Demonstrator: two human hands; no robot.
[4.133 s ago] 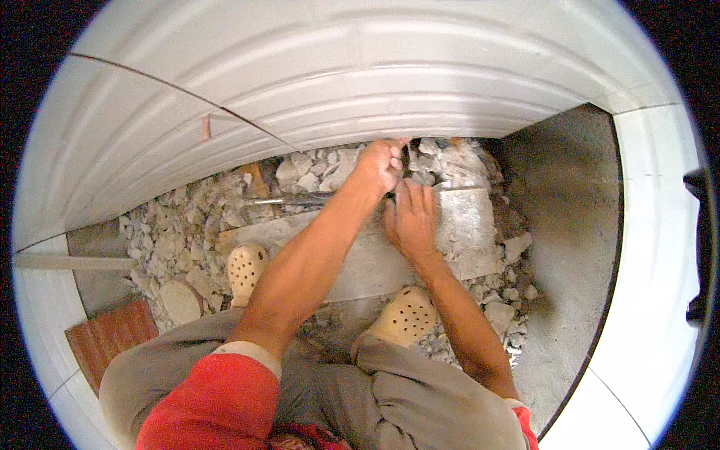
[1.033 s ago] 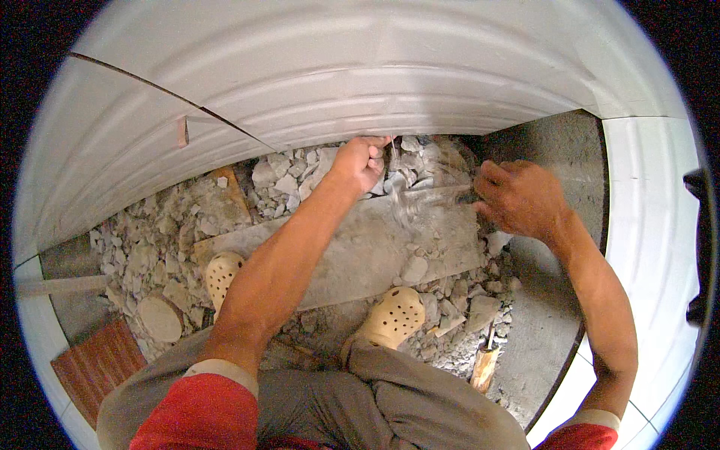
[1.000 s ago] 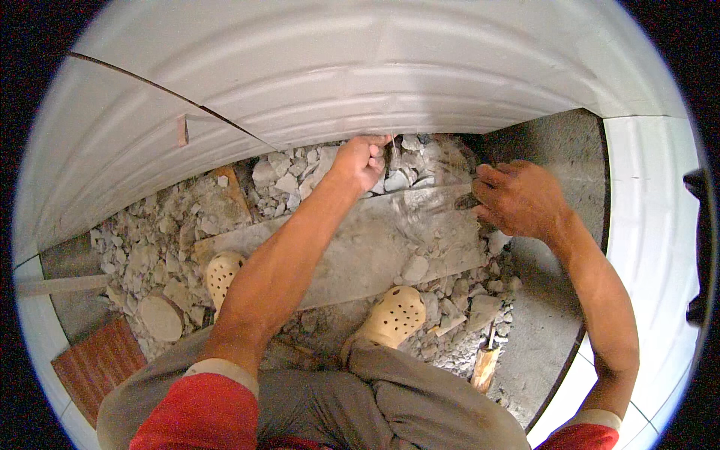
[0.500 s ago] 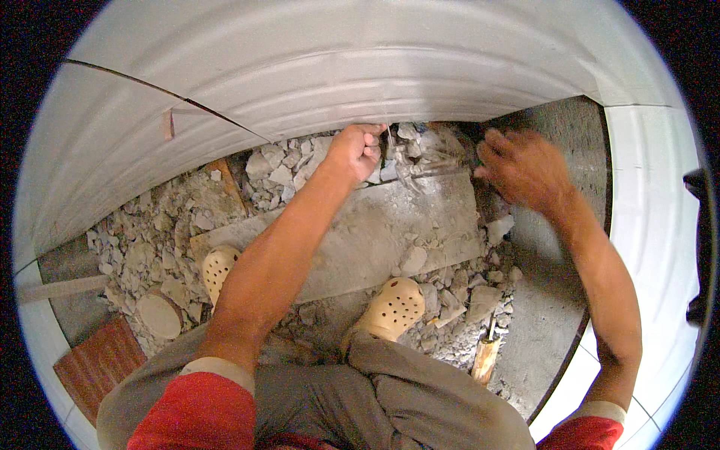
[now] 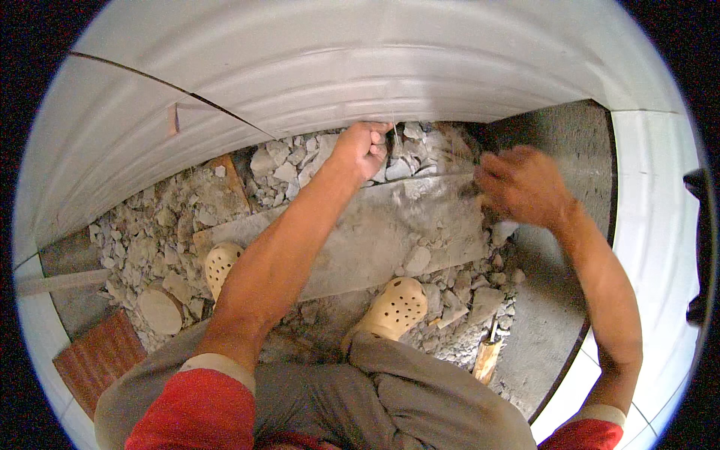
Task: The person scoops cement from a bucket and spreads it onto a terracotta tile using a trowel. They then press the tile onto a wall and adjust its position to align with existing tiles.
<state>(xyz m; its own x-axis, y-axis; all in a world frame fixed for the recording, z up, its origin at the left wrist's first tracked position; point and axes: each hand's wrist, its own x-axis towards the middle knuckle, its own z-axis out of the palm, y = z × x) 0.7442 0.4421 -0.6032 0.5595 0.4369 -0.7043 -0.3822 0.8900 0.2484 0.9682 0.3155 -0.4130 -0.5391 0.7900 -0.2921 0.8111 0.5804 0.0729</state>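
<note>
My left hand (image 5: 364,150) is closed in a pinch at the foot of the grey-white wall. A thin pale strand or rod shows at its fingertips; what it is, I cannot make out. To the right, my right hand (image 5: 523,184) is curled and blurred, above the edge of the rubble. A faint smear stretches from it toward the left hand, so the thing in its grip is too blurred to name. Between and below the hands lie broken concrete chunks (image 5: 398,169) and a flat, dusty grey slab (image 5: 349,232).
My feet in cream clogs (image 5: 400,304) stand amid the rubble (image 5: 154,232). A wooden-handled tool (image 5: 487,358) stands at the lower right. At left are a round disc (image 5: 160,312), a reddish-brown ribbed piece (image 5: 100,356) and a pale strip (image 5: 64,283). The ribbed wall (image 5: 300,82) curves ahead.
My right hand has dropped slightly toward me, and the smear beside it has shifted. My left hand keeps its pinch by the wall. The view has shifted a little.
</note>
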